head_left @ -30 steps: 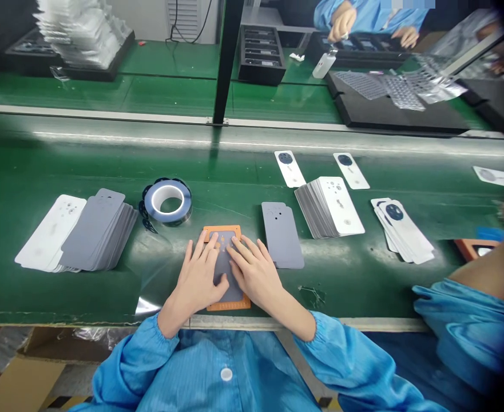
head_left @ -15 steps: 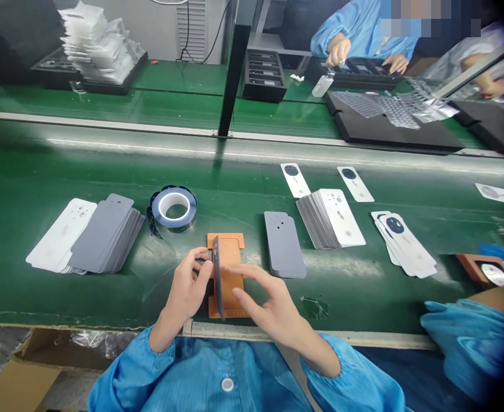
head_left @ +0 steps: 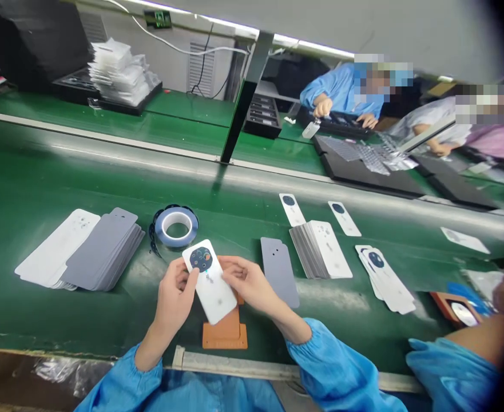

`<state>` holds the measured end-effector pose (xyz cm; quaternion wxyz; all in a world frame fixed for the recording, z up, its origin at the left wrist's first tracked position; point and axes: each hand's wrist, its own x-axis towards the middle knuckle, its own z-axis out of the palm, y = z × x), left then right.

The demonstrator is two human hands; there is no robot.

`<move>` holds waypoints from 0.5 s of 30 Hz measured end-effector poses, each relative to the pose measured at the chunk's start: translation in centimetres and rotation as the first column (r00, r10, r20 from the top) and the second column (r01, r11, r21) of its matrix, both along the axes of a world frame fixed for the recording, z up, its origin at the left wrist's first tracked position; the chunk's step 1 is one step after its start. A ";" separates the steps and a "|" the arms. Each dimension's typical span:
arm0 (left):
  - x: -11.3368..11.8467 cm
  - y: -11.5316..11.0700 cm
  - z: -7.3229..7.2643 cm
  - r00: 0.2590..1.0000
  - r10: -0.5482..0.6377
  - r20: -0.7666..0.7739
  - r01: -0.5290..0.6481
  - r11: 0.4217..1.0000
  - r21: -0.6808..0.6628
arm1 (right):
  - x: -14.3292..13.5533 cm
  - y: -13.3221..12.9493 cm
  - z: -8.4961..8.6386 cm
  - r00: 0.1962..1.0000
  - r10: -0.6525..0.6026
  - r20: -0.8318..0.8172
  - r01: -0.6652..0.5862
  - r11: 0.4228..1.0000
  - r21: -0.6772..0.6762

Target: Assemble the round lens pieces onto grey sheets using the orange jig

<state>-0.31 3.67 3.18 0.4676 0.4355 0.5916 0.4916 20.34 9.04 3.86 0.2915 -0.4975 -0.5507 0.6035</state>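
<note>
A white phone back panel [head_left: 215, 297] with a dark round camera sticker near its top is held up, its printed face toward me. My left hand [head_left: 175, 289] pinches its upper left edge, thumb on the front by the sticker. On the right edge, my right hand [head_left: 247, 280] grips it between thumb and fingers. Beneath the panel lies an orange fixture [head_left: 225, 336], partly covered by it. A roll of blue tape [head_left: 161, 225] with a white core rests behind my left hand. To the right of my right hand is a small stack of grey panels [head_left: 281, 274].
Stacks of white [head_left: 58, 246] and grey panels [head_left: 92, 252] lie at the left. More white panels [head_left: 331, 252] lie at the right, near another orange fixture [head_left: 440, 303] and a neighbour's arm. People work beyond the metal rail [head_left: 170, 150].
The panel, edge-on over the fixture before, is now raised and turned with its white face and dark sticker showing. My right hand has closed on it. The view has tilted upward.
</note>
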 end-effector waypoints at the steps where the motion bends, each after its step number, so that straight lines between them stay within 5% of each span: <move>1: -0.2 -0.1 0.2 0.998 0.026 -0.053 -0.023 0.998 0.065 | 0.2 2.0 -0.2 0.998 -0.052 0.044 0.051 0.998 0.034; 4: -1.2 -0.5 0.9 0.953 0.172 -0.251 -0.094 0.951 0.294 | 1.0 9.8 -0.7 0.944 -0.239 0.227 0.215 0.969 0.124; 8: -3.0 -0.7 1.0 0.786 0.463 -0.411 -0.220 0.830 0.513 | 1.4 19.1 -1.0 0.870 -0.339 0.359 0.281 0.938 0.205; 11: -4.6 -0.7 0.0 0.738 0.483 -0.471 -0.319 0.865 0.388 | 1.2 22.4 -1.2 0.799 -0.369 0.474 0.281 0.927 0.248; 15: -6.1 -0.5 -1.7 0.873 0.291 -0.392 -0.297 0.954 0.047 | 1.2 23.2 -1.6 0.688 -0.383 0.617 0.237 0.922 0.307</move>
